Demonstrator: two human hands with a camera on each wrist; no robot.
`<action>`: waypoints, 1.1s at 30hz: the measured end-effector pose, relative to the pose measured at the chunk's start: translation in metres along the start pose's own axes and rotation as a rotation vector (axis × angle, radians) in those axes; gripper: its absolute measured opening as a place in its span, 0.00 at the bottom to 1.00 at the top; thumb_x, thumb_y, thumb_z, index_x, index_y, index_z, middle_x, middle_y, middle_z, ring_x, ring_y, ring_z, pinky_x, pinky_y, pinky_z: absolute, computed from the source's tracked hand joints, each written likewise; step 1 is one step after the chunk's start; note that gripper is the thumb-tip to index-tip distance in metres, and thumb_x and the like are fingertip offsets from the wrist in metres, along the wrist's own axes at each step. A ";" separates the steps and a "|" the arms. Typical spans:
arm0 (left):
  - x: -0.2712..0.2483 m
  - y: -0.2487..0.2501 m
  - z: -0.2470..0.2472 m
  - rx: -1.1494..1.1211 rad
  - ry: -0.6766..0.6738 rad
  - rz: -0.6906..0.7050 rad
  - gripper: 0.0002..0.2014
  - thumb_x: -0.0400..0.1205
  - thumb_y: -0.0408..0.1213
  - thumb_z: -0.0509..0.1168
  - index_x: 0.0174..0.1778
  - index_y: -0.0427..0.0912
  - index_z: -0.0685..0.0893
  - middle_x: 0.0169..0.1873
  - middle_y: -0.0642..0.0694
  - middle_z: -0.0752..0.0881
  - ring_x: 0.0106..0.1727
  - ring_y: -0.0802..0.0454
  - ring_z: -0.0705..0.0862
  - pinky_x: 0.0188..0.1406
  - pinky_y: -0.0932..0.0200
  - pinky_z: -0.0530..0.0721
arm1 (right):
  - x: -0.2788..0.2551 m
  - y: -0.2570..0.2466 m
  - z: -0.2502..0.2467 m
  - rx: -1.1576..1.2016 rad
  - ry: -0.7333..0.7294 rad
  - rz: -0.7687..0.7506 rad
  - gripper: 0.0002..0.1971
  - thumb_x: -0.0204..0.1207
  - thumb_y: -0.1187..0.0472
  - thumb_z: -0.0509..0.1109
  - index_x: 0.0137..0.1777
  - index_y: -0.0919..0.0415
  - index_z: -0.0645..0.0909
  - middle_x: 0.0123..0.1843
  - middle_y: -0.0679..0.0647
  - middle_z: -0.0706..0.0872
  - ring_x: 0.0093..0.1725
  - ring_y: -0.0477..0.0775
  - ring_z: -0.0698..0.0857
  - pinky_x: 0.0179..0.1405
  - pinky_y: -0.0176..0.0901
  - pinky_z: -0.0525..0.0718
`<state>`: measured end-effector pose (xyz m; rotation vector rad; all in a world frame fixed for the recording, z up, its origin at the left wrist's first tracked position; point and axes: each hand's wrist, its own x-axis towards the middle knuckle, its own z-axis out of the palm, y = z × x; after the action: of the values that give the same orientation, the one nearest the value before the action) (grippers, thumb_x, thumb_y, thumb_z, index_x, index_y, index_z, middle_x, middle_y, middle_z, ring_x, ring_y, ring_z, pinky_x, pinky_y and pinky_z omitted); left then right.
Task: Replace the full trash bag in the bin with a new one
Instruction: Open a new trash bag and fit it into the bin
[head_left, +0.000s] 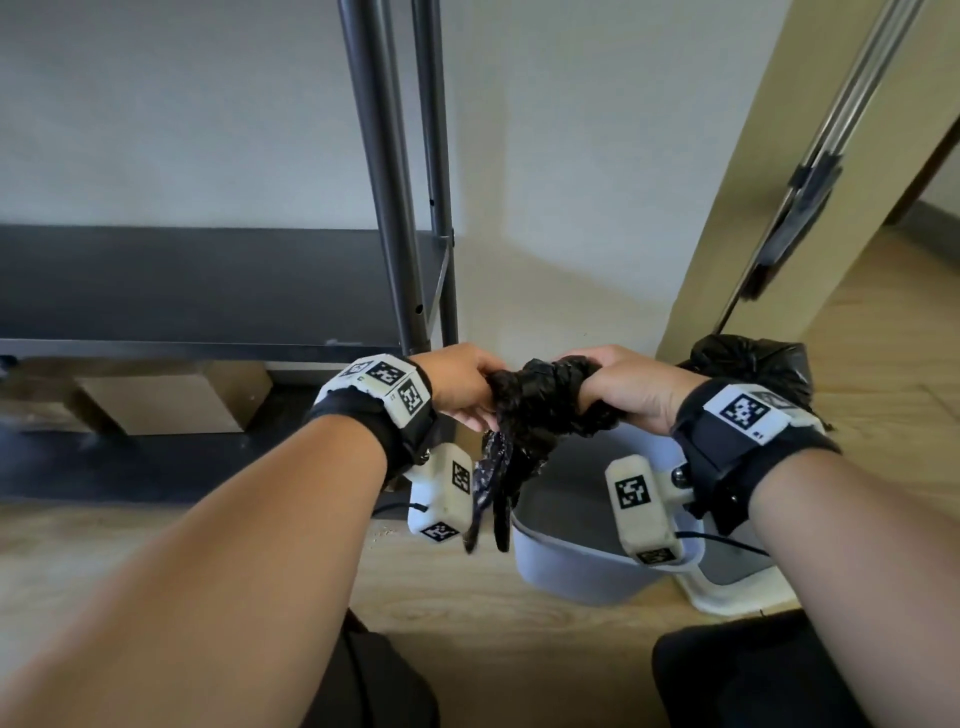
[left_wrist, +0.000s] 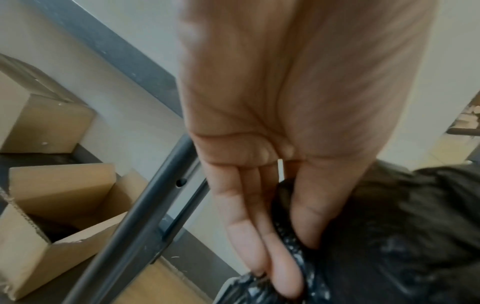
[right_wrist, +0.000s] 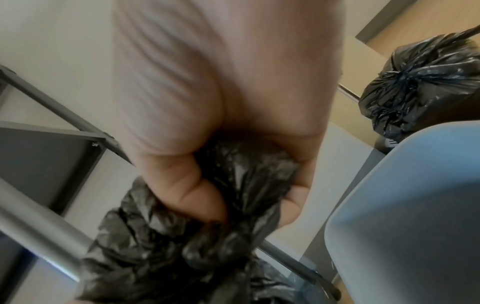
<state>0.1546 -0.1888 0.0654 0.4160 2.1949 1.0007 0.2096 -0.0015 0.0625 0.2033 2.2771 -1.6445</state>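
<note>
Both hands hold a crumpled new black trash bag (head_left: 540, 400) in the air above the pale blue bin (head_left: 571, 566). My left hand (head_left: 467, 387) pinches one end of it between thumb and fingers (left_wrist: 262, 236), the plastic (left_wrist: 389, 236) running off to the right. My right hand (head_left: 618, 387) is clenched in a fist round the bunched plastic (right_wrist: 246, 174). Loose strips of the bag hang down to the bin's rim. The full, tied black bag (head_left: 753, 364) sits on the floor behind my right wrist, also seen as a knotted bundle (right_wrist: 420, 82) past the bin (right_wrist: 415, 216).
A dark metal shelf unit (head_left: 208, 291) with upright posts (head_left: 384, 171) stands at the left against the wall. Cardboard boxes (left_wrist: 59, 205) sit under it. A broom handle (head_left: 810, 171) leans on the beige corner at right. The floor (head_left: 467, 597) is light wood.
</note>
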 end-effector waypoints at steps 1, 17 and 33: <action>-0.001 -0.003 -0.003 -0.014 0.001 0.000 0.10 0.82 0.21 0.61 0.47 0.40 0.84 0.37 0.41 0.87 0.30 0.58 0.88 0.41 0.62 0.88 | 0.001 0.001 0.001 0.006 -0.002 -0.007 0.23 0.67 0.85 0.58 0.51 0.64 0.85 0.45 0.67 0.84 0.44 0.63 0.83 0.36 0.45 0.82; -0.012 -0.006 -0.012 -0.030 -0.122 0.003 0.21 0.74 0.24 0.61 0.54 0.55 0.85 0.65 0.40 0.83 0.68 0.42 0.82 0.74 0.43 0.76 | 0.002 -0.002 0.017 -0.174 0.058 -0.054 0.20 0.72 0.81 0.57 0.39 0.63 0.88 0.29 0.58 0.84 0.26 0.51 0.79 0.24 0.36 0.78; -0.007 0.004 -0.018 -0.033 0.222 0.051 0.14 0.82 0.23 0.55 0.55 0.41 0.83 0.40 0.39 0.83 0.42 0.43 0.82 0.47 0.53 0.83 | 0.005 0.028 -0.015 -0.508 0.261 0.193 0.20 0.72 0.62 0.72 0.63 0.56 0.74 0.55 0.61 0.84 0.50 0.61 0.87 0.44 0.52 0.87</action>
<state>0.1469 -0.1999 0.0800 0.3616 2.3712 1.1569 0.2105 0.0213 0.0400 0.5166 2.6813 -0.9500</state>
